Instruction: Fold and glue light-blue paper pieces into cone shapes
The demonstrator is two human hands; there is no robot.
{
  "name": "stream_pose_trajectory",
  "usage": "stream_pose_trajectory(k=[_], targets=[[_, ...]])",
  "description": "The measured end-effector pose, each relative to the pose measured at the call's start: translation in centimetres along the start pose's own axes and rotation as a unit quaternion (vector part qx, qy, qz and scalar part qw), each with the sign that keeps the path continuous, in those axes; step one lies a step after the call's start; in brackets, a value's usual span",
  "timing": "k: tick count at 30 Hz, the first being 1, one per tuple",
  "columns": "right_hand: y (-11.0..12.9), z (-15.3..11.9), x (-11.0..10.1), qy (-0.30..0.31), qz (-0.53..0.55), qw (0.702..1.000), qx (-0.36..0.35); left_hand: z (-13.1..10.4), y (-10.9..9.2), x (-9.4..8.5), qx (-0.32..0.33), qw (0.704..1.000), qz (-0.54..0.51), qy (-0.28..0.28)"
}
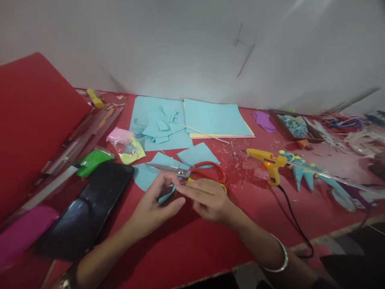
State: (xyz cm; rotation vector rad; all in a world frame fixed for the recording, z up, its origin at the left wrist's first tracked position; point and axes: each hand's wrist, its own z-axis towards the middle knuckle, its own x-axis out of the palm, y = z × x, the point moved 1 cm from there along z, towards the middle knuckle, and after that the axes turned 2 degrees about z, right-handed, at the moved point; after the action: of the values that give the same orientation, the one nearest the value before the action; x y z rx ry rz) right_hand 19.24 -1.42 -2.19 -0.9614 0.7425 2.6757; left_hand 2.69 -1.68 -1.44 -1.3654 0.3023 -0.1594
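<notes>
My left hand [153,204] is curled around a small bent piece of light blue paper [167,196], thumb and index finger on either side of it. The closed fingers of my right hand [210,196] meet the left index fingertip at the paper's right edge, and their grip partly hides it. Just beyond the hands lie scissors [207,167] with red and yellow handles, blades pointing left. Under them are cut pieces of blue paper [146,176], and another blue piece [200,154] lies behind.
Blue sheets [213,116] and paper scraps [162,125] lie by the wall with a thin stick [207,134]. A yellow glue gun [267,160], its light lit, trails a cord at right near blue paper cones [302,176]. A black phone [90,208] and clay packets [94,161] lie left.
</notes>
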Motion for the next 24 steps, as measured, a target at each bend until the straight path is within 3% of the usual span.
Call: stream_pose_trajectory(k=[17, 24], targets=[[-0.02, 0.00, 0.05, 0.004, -0.006, 1.000, 0.005, 0.14, -0.03, -0.10, -0.056, 0.998, -0.007, 0.015], [0.13, 0.14, -0.18, 0.004, -0.002, 1.000, 0.019, 0.05, -0.07, -0.03, -0.066, 0.996, 0.016, 0.061]])
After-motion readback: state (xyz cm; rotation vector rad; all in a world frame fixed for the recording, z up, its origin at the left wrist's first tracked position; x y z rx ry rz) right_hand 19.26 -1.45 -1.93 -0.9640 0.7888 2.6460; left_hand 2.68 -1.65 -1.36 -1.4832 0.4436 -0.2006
